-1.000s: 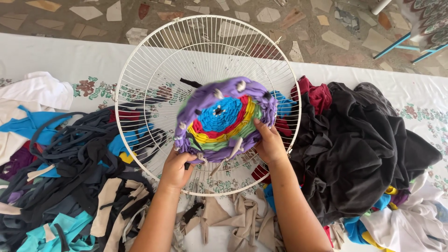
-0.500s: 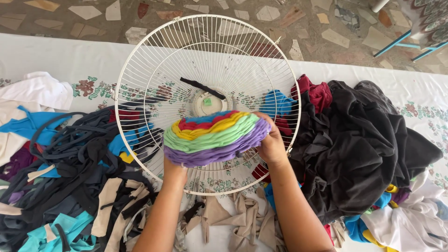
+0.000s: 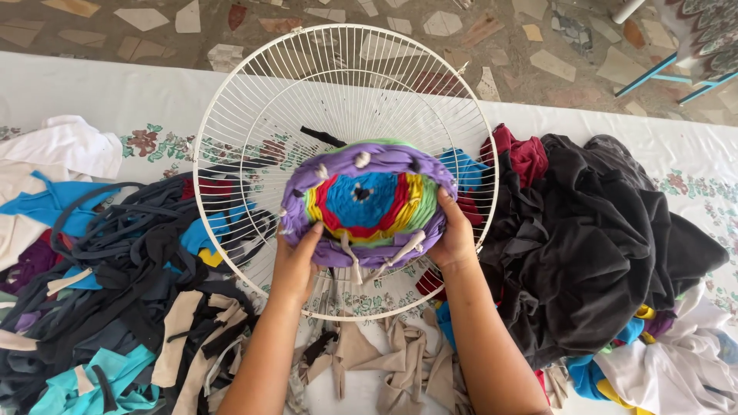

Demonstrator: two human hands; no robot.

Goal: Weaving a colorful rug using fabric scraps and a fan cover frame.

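At the middle of the frame, over the white wire fan guard (image 3: 254,115), I have both hands clamped on the round woven rag mat (image 3: 367,201), and it now faces the camera flat: a blue centre, then red, yellow and green rings, with a purple border. Half a second ago it was tipped edge-on, showing only the stacked coloured layers, and a second ago it showed this same face (so I read this as a full turn-over and back, an inspection of both sides rather than more weaving). My left hand (image 3: 296,265) grips the lower left rim, fingers curled up against the purple edge; my right hand (image 3: 455,238) holds the lower right rim, thumb on the front. The hands stay apart, one at each side of the mat.

Loose pale strip ends (image 3: 350,257) hang from the bottom border between the hands, which I take to mean the edge is not yet tied off or trimmed. The mat is lifted just above the guard, which itself lies on the table (image 3: 123,96) with its floral cloth. Left of the guard lies a heap of dark, blue and beige fabric strips (image 3: 115,307); right of it a pile of black clothing (image 3: 600,238) with a dark red piece (image 3: 523,154) at its upper left.
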